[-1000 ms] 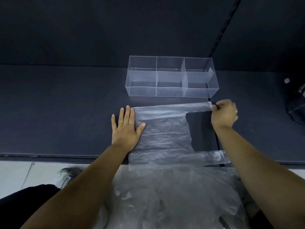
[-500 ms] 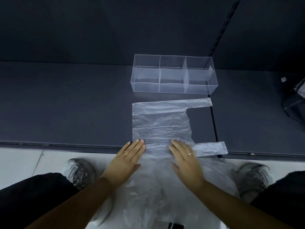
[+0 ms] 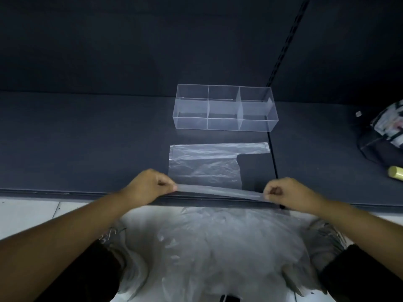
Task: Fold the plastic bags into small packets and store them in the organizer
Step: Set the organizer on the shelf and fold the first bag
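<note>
At centre-left of the frame our left hand [image 3: 152, 185] is pinched shut on the near edge of the clear plastic bag [image 3: 205, 166], and that lifted edge runs straight across to our right hand [image 3: 281, 192], clenched on its other end at centre-right. So the bag's long axis lies left to right between our fists, while the rest of it lies flat on the dark shelf [image 3: 87, 149], stretching up the frame away from us. Both hands sit equally near that edge. Beyond the bag's far edge, just above centre, waits the clear three-compartment organizer [image 3: 224, 109], apparently empty. We reckon the fold goes forward, the near edge carried over toward the far one.
</note>
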